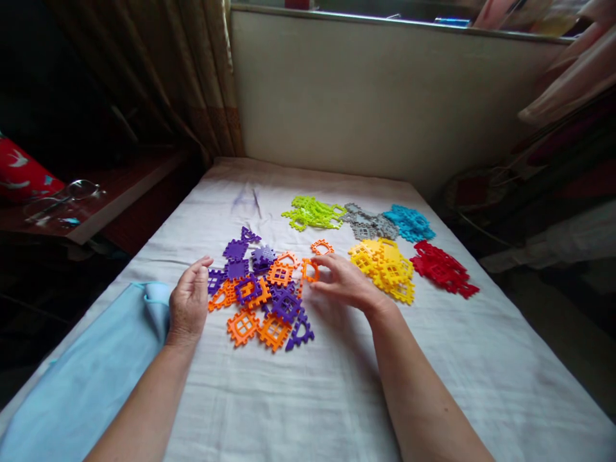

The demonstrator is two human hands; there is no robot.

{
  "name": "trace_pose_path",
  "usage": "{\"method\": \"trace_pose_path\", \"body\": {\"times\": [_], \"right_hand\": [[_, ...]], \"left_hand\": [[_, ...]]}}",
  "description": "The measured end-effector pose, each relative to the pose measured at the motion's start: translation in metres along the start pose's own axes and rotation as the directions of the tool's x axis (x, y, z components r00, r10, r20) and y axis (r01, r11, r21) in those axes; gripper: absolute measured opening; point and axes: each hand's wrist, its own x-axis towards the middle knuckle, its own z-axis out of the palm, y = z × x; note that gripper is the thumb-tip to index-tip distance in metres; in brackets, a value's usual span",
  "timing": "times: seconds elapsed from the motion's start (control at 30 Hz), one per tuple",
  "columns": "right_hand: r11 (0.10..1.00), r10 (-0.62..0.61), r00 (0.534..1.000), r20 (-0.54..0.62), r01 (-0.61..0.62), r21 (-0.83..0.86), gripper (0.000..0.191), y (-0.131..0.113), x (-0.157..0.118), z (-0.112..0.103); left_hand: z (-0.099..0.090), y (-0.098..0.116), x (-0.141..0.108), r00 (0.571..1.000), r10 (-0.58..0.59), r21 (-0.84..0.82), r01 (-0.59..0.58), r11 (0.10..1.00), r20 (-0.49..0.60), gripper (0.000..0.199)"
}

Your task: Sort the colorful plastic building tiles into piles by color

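Left hand (188, 299): fingers loosely curled; whether they grip the purple window panel (216, 281) beside their tips cannot be told. Right hand (347, 282): thumb and forefinger narrowly parted at an orange arched panel (304, 269); grip uncertain. Between both hands' fingers: mixed heap, purple panels (236, 269) and orange panels (243, 326), toothed edges. Beyond right fingers: lime-green pile (315, 215), grey pile (366, 222). Right of them: yellow pile (389, 268), blue pile (410, 222), red pile (441, 268). Left of left fingers: light-blue cloth (106, 353).
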Motion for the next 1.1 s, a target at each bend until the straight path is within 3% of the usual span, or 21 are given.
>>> {"method": "trace_pose_path", "body": {"times": [0.1,0.17,0.27,0.47,0.53,0.73,0.9,1.1], "right_hand": [[0.980,0.157,0.955,-0.251,-0.182,-0.081,0.045,0.012,0.003,0.006],[0.940,0.261,0.907,-0.332,-0.316,-0.125,0.044,0.013,0.006,0.014],[0.904,0.313,0.878,-0.361,-0.392,-0.171,0.037,0.010,0.008,0.025],[0.900,0.294,0.867,-0.401,-0.393,-0.191,0.037,0.009,0.006,0.025],[0.923,0.275,0.876,-0.397,-0.357,-0.147,0.035,0.004,0.008,0.023],[1.000,0.017,0.979,-0.205,-0.012,0.024,0.034,-0.035,0.013,0.037],[0.999,0.024,0.988,-0.150,-0.019,0.036,0.038,-0.055,0.010,0.051],[0.999,0.001,0.956,-0.293,0.012,0.041,0.033,-0.043,0.013,0.043]], "left_hand": [[0.000,-0.001,0.000,1.000,-0.004,-0.001,0.004,1.000,0.007,0.046],[0.001,-0.001,0.000,1.000,-0.004,-0.002,0.004,1.000,0.005,0.045],[0.001,0.000,0.000,1.000,-0.003,0.005,0.003,1.000,0.006,0.044],[0.002,0.003,0.000,1.000,0.021,0.019,-0.021,1.000,0.012,0.042],[0.002,0.003,0.000,0.999,0.028,0.022,-0.028,0.999,0.018,0.042],[0.003,0.004,0.000,1.000,0.019,0.043,-0.019,0.999,0.016,0.041],[0.004,0.006,0.000,1.000,0.018,0.045,-0.019,0.999,0.022,0.040],[0.004,0.005,-0.001,0.999,0.035,0.038,-0.036,0.999,0.026,0.038]]}}
